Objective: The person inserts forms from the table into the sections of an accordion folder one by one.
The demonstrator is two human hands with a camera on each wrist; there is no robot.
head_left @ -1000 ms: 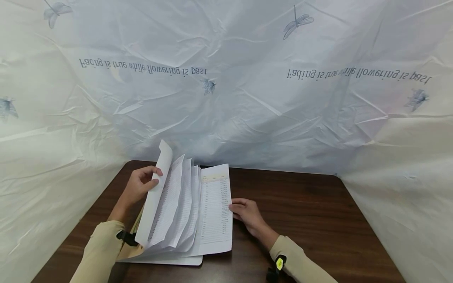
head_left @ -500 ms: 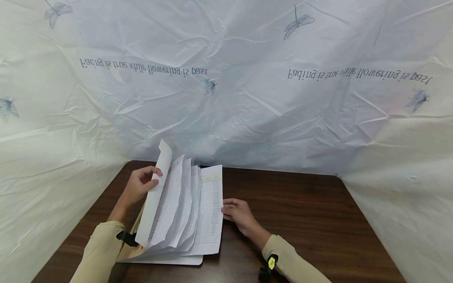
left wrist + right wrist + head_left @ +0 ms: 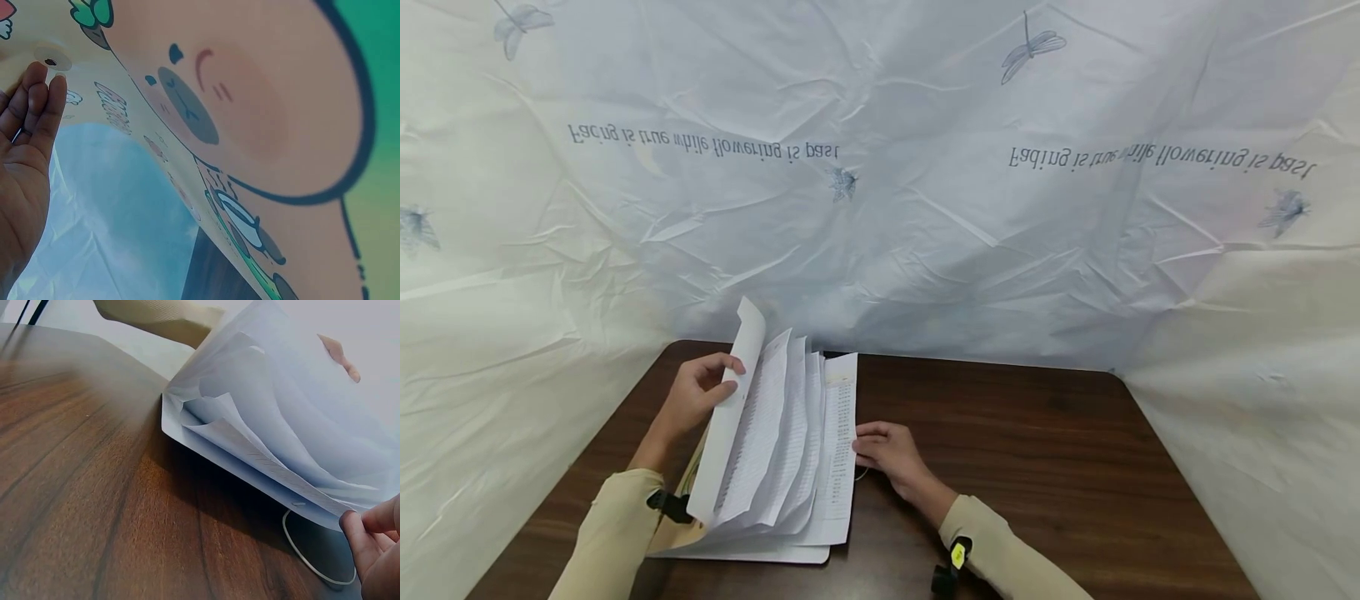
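Observation:
A document folder stands spread on the table, its white cover (image 3: 724,433) raised at the left. My left hand (image 3: 694,392) pinches the upper part of this cover between thumb and fingers. The cover's outside carries a cartoon animal print (image 3: 250,106) in the left wrist view. Several printed sheets (image 3: 790,450) fan out inside the folder. My right hand (image 3: 891,457) pinches the right edge of the outermost printed sheet (image 3: 837,454), which sticks out past the others. In the right wrist view, the thumb and fingers (image 3: 353,531) are at the edge of the papers.
A thin elastic cord (image 3: 300,553) loops out from the folder's edge onto the table. Dark brown wood tabletop (image 3: 1037,467) extends to the right. White printed sheeting (image 3: 925,208) hangs behind and at both sides.
My right hand has moved left, sliding the printed sheet towards the folder so less of it sticks out. The left hand and the raised cover have stayed in place.

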